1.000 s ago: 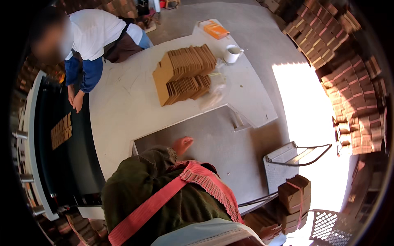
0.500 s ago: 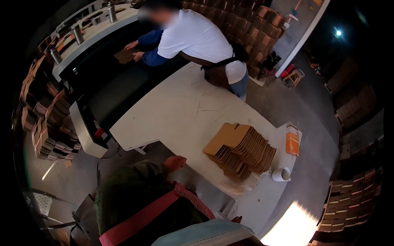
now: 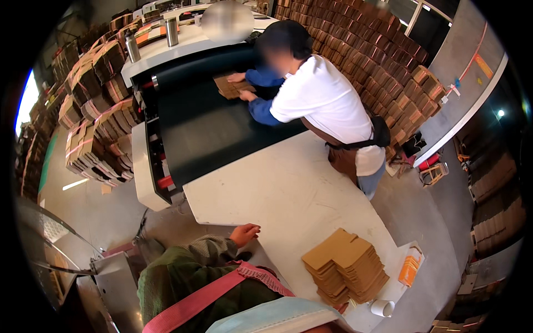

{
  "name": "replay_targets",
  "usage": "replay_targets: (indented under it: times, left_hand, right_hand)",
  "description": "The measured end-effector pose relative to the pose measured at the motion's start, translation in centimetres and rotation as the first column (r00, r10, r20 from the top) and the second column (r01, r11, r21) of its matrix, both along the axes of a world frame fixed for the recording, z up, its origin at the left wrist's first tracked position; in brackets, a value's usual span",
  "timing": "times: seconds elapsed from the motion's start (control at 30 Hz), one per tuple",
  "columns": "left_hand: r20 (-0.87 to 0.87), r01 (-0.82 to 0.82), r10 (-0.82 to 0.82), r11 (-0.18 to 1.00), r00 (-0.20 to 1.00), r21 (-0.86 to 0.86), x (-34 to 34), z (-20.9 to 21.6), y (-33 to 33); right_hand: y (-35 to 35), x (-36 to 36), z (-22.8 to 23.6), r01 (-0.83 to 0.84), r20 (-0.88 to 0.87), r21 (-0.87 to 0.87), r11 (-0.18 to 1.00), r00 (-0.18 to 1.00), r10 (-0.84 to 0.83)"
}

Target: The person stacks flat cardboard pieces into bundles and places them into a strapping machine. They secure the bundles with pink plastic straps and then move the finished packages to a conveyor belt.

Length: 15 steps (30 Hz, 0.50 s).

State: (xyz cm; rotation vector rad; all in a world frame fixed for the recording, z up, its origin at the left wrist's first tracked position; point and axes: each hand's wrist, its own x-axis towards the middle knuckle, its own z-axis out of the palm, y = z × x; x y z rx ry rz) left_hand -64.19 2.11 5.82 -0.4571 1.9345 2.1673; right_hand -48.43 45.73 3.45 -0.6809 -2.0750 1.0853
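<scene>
My left hand [image 3: 245, 235] hovers beside the near edge of the white table [image 3: 266, 191], fingers loosely bent and slightly apart, with nothing seen in it. A stack of flat, notched brown cardboard blanks [image 3: 345, 263] lies near the table's right end. Just a sliver of my right hand [image 3: 342, 307] shows at the stack's lower edge; its fingers are mostly hidden, and whether it grips the cardboard I cannot tell. Across the table, a co-worker in a white top and blue sleeves has both hands on a small cardboard batch [image 3: 233, 85] on the dark conveyor belt [image 3: 208, 136].
A white cup [image 3: 382, 308] and an orange-and-white packet [image 3: 410, 268] sit right of the stack. Metal flasks [image 3: 171, 33] stand on the machine's top. Strapped cardboard bundles [image 3: 91, 139] rise at left, and a cardboard wall [image 3: 361, 61] behind the co-worker. A stool [image 3: 434, 174] stands at right.
My view has tilted up, so the scene sits lower and farther right. My right hand has come to the stack's lower edge. The co-worker's hands stay at the cardboard on the belt.
</scene>
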Motion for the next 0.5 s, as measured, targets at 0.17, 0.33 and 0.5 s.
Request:
replay_targets:
  times: [0.17, 0.33, 0.5]
  left_hand:
    - [0.016, 0.048, -0.047, 0.999, 0.999, -0.01, -3.1, -0.4, -3.5]
    - [0.043, 0.166, -0.164, 0.984, 0.986, -0.06, -4.6, -1.2, -5.6]
    - [0.043, 0.207, -0.207, 0.978, 0.977, -0.009, -5.3, -1.9, -5.8]
  right_hand:
    - [-6.7, -3.6, 1.3, 0.2, 0.007, 0.054, 0.978, 0.98, -0.201]
    - [-11.0, -4.1, 5.2, 0.28, 0.144, 0.065, 0.958, 0.947, -0.287]
    - [-14.1, -3.7, 7.7, 0.253, 0.271, -0.019, 0.967, 0.933, -0.238]
